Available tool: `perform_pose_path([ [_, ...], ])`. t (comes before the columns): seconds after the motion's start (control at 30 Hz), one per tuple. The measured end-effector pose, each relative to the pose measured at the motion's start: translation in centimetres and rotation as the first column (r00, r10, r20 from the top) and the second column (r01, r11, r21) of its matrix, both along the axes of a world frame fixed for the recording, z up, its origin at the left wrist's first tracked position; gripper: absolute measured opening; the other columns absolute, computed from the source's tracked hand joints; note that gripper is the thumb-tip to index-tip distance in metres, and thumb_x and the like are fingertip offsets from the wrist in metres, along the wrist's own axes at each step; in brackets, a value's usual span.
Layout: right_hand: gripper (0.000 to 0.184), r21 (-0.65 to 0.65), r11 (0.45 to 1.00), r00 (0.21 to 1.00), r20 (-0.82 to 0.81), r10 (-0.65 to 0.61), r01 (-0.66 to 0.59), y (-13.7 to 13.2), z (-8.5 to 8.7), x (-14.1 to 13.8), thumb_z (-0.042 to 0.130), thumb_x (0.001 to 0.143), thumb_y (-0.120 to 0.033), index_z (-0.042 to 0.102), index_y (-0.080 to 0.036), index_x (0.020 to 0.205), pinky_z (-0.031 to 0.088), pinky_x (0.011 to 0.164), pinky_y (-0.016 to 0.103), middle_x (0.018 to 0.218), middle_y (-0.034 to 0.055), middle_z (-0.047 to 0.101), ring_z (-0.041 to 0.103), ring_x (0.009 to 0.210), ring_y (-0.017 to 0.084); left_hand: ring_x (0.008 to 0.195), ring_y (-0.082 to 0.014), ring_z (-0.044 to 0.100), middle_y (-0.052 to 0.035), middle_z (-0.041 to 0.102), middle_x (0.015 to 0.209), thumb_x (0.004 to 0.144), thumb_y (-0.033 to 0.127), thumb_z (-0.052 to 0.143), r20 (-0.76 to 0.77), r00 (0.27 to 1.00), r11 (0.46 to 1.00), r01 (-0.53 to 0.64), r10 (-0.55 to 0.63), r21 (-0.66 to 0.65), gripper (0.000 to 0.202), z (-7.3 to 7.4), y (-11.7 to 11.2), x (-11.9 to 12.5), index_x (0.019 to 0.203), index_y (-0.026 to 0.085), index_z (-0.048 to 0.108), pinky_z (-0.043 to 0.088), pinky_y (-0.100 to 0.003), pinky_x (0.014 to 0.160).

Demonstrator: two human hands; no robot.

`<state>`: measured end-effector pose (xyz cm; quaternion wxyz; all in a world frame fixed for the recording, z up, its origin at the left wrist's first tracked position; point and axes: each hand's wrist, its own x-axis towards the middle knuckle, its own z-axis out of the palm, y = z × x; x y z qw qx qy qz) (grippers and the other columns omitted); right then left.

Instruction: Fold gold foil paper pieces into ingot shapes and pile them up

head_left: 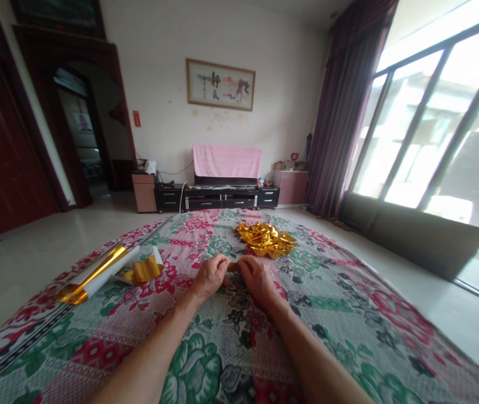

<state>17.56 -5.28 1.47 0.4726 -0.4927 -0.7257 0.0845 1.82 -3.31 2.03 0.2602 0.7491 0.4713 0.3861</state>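
My left hand (211, 275) and my right hand (257, 279) meet over a flowered cloth (231, 336), fingers curled and pinched together on a small gold foil piece (234, 266) held between them. Only a sliver of the piece shows between the fingertips. Just beyond my hands lies a heap of folded gold foil pieces (266, 239). To the left, a stack of flat gold and white foil sheets (96, 273) lies on the cloth, with a curled gold sheet (144, 269) beside it.
The cloth covers a low surface with tiled floor around it. A dark TV cabinet (222, 197) with a pink cover stands at the far wall. Big windows and a purple curtain (340, 112) are on the right, dark wooden doors on the left.
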Motion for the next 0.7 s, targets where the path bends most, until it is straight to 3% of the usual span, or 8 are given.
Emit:
perform_pose_path([
  [0.13, 0.023, -0.011, 1.0, 1.0, -0.023, -0.001, 0.001, -0.03, -0.04, -0.02, 0.04, 0.085, -0.024, 0.062, -0.017, 0.08, 0.039, 0.061, 0.02, 0.071, 0.0021, 0.064, 0.058, 0.065, 0.013, 0.04, -0.0112, 0.053, 0.0021, 0.061, 0.051, 0.08, 0.04, 0.042, 0.175, 0.984, 0.978, 0.064, -0.029, -0.198, 0.026, -0.06, 0.15, 0.08, 0.085, 0.018, 0.055, 0.039, -0.02, 0.042],
  [0.3, 0.024, -0.001, 0.999, 0.999, 0.017, 0.043, -0.042, -0.13, -0.03, -0.03, 0.039, 0.086, -0.025, 0.061, -0.018, 0.082, 0.04, 0.062, 0.019, 0.073, 0.0019, 0.064, 0.058, 0.066, 0.012, 0.052, -0.0131, 0.061, -0.0008, 0.066, 0.064, 0.072, 0.038, 0.054, 0.265, 0.961, 0.966, 0.141, -0.08, -0.219, 0.027, -0.22, 0.37, 0.1, 0.086, 0.016, 0.06, 0.044, -0.021, 0.046],
  [0.7, 0.022, -0.013, 0.996, 0.995, 0.035, 0.089, -0.089, -0.28, 0.05, -0.18, 0.042, 0.084, -0.023, 0.064, -0.019, 0.084, 0.042, 0.066, 0.02, 0.077, 0.002, 0.066, 0.06, 0.07, 0.012, 0.056, -0.0136, 0.064, -0.0025, 0.07, 0.069, 0.073, 0.036, 0.056, 0.255, 0.967, 0.966, 0.087, -0.024, -0.242, 0.028, -0.38, 0.47, 0.22, 0.089, 0.017, 0.068, 0.043, -0.019, 0.044],
])
